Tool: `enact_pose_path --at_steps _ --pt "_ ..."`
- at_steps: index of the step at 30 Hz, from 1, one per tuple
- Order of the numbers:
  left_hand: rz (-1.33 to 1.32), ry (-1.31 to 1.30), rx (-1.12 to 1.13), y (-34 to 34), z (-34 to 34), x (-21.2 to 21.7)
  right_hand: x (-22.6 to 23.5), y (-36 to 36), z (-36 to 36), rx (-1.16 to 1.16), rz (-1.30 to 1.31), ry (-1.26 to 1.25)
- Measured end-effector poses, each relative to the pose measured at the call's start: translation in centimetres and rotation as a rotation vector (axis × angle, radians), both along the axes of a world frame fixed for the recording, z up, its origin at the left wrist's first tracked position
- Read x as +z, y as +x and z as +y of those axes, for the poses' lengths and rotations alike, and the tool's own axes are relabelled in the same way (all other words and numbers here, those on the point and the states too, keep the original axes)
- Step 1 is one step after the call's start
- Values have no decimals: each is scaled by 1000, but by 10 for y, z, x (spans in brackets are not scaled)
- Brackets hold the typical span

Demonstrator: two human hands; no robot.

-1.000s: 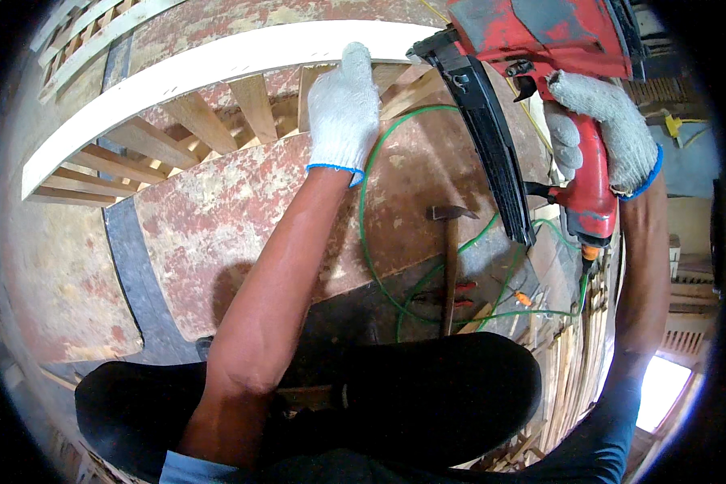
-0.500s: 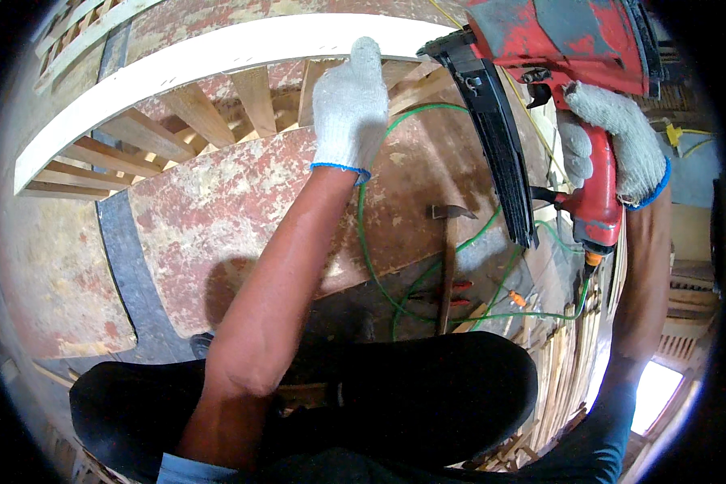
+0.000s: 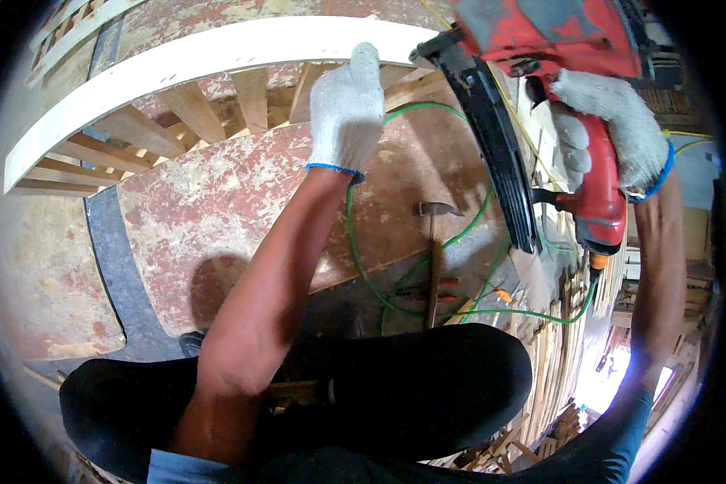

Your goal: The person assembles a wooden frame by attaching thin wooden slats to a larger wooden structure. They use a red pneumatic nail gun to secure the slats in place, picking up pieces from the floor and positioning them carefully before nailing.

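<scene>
- Left hand (image 3: 347, 113), gloved, sits just short of 12 o'clock, its forearm (image 3: 258, 282) slanting up from 7; the thumb points to 12 on the face of the white board (image 3: 218, 47), and the grip looks closed on its near edge, though the finger ends are hidden.
- Right hand (image 3: 613, 133), gloved, is at 2 o'clock, fingers wrapped firmly around the handle of the red nail gun (image 3: 557, 48); its forearm rises from 4.
- The gun's nose points to 10 by the board's right end; whether they touch, I cannot tell.
- The board curves from 10 to past 12, with wooden slats (image 3: 194, 113) below it.
- A green hose (image 3: 427, 105) loops around 3 o'clock, partly screened by the gun's black magazine (image 3: 500, 165).
- A hammer (image 3: 435, 266) lies inside the loop, between 2 and 5.
- Wood strips (image 3: 561, 355) are heaped toward 4.
- The left forearm blocks part of the worn red panel (image 3: 177, 226) at 9.
</scene>
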State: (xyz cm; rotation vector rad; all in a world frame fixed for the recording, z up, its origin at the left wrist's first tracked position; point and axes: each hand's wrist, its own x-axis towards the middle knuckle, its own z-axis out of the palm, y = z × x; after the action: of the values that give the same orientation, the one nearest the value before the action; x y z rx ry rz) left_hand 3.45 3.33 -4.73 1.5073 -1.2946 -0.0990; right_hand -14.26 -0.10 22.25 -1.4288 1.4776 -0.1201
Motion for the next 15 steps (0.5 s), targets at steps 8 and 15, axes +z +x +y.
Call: enact_pose_path --at_steps 8,15 --pt "-18 -32 -35 1 -2 -12 -3 11 11 5 -34 -59" --pt "-199 -110 74 -4 -7 -27 -4 9 7 -7 -38 -23"
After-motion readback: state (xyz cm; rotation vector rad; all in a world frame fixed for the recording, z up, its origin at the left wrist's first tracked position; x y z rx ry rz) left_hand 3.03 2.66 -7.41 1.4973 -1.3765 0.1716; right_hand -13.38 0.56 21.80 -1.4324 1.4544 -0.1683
